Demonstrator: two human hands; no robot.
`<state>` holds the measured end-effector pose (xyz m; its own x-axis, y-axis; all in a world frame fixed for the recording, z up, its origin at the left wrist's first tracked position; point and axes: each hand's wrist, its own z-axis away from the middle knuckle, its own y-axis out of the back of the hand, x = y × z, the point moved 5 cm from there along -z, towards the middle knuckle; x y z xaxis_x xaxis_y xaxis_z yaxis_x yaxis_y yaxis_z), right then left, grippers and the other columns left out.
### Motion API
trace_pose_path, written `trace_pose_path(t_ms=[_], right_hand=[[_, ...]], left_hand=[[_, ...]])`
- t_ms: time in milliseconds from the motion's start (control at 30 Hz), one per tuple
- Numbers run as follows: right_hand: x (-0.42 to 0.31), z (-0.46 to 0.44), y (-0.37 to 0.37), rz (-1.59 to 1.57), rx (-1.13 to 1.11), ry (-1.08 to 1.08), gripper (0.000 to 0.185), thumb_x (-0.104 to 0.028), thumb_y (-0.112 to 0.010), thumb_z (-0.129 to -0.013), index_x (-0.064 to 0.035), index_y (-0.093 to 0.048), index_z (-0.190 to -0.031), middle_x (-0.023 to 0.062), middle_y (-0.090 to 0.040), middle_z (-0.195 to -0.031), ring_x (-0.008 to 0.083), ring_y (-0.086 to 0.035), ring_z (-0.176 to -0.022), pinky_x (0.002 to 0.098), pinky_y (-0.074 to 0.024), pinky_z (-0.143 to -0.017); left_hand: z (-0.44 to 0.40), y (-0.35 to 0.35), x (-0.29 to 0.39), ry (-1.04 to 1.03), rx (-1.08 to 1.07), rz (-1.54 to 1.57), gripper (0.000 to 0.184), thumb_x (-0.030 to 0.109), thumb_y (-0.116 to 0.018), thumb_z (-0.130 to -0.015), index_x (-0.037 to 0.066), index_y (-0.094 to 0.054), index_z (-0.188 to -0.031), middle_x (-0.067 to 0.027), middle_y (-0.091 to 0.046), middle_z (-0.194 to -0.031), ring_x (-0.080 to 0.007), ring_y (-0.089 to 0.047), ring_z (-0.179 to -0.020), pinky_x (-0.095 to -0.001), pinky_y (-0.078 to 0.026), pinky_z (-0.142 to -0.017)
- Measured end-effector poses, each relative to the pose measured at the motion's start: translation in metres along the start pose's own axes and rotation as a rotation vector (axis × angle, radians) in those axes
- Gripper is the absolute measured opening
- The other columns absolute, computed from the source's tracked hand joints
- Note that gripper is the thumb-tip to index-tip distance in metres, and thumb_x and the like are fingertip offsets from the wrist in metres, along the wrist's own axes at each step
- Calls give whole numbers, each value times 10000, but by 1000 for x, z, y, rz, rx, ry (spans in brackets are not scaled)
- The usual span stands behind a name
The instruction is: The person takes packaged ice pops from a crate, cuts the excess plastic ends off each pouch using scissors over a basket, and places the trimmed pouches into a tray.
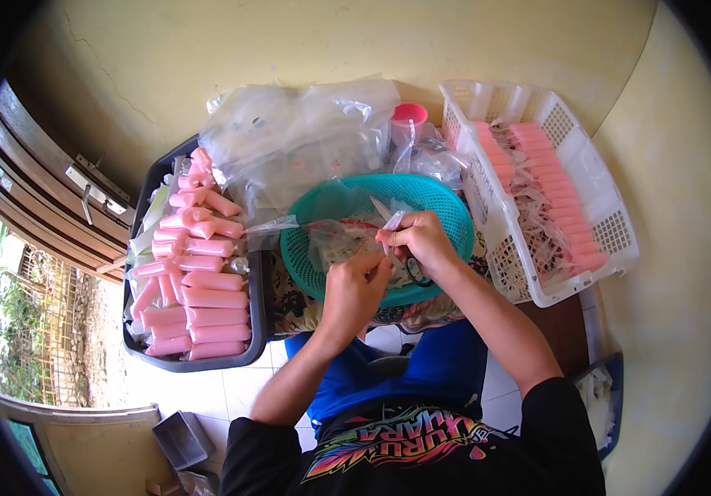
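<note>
My right hand is closed around a pair of scissors, its dark handle loop below the palm and a pointed blade showing above the fingers. A bit of clear plastic shows beside those fingers. Close by on the left, my left hand has its fingers pinched together; whatever they hold is hidden. Both hands are over a teal perforated basket, in which clear plastic scraps lie with something red among them.
A black tray of pink filled plastic tubes stands left. To the right, a white crate holds rows of pink tubes. Behind the basket are large clear plastic bags and a pink-rimmed cup. A grey bin sits on the floor.
</note>
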<state>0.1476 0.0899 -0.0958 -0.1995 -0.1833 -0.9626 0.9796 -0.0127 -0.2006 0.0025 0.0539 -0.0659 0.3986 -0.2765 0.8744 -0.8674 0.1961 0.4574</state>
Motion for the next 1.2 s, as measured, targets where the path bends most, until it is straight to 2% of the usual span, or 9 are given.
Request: trace_pose_path(t_ms=[167,500,567,733,833,1033,1200], right_hand=[[1,-6,3,2,-22,-6,98,-31,-712,-825,63,-706,-799,70,-647,-662,87,-535,-510,239,-394,-441],[5,-14,3,-9,24,-41,118,-22,-698,-836,95,-695,-842,84,-647,-674,86,-535,-494,225,-392,-433],[6,-16,5,-5,26,-47,120,-20,-692,-839,100,-693,-849,88,-648,-680,87,-535,-493,223,-393,-433],[12,-24,9,23,32,-70,126,-12,-672,-851,113,-685,-864,105,-651,-695,90,-537,-490,219,-397,-431],[15,-29,13,-35,49,-67,106,-16,-707,-834,82,-683,-801,91,-643,-652,99,-540,-464,235,-402,-410],[14,-30,15,-31,35,-112,102,-18,-676,-858,84,-674,-849,102,-648,-663,104,-546,-463,233,-406,-411],[17,-32,15,-63,-51,-170,179,-109,-612,-921,55,-662,-871,95,-629,-640,110,-542,-456,232,-405,-410]], left_hand=[[5,-2,0,-128,60,-3,169,98,-617,-894,-41,-693,-835,-84,-606,-574,-122,-604,-492,-277,-446,-481],[10,-4,2,-124,42,-37,159,83,-616,-898,-53,-688,-860,-110,-612,-608,-142,-619,-494,-298,-436,-467],[11,-3,5,-81,82,18,137,77,-650,-847,-27,-643,-758,-202,-567,-622,-362,-570,-545,-401,-438,-521],[13,-4,4,-71,72,17,145,79,-646,-853,-27,-640,-754,-194,-565,-614,-352,-556,-522,-394,-434,-512],[12,-5,3,-62,63,19,146,81,-644,-856,-26,-637,-756,-190,-560,-610,-346,-544,-510,-392,-430,-507],[13,-6,3,-63,55,23,140,85,-641,-857,-23,-640,-767,-186,-562,-610,-344,-545,-510,-392,-431,-508],[13,-7,2,-76,52,29,124,90,-644,-852,-18,-658,-793,-187,-578,-629,-336,-553,-515,-389,-438,-517]])
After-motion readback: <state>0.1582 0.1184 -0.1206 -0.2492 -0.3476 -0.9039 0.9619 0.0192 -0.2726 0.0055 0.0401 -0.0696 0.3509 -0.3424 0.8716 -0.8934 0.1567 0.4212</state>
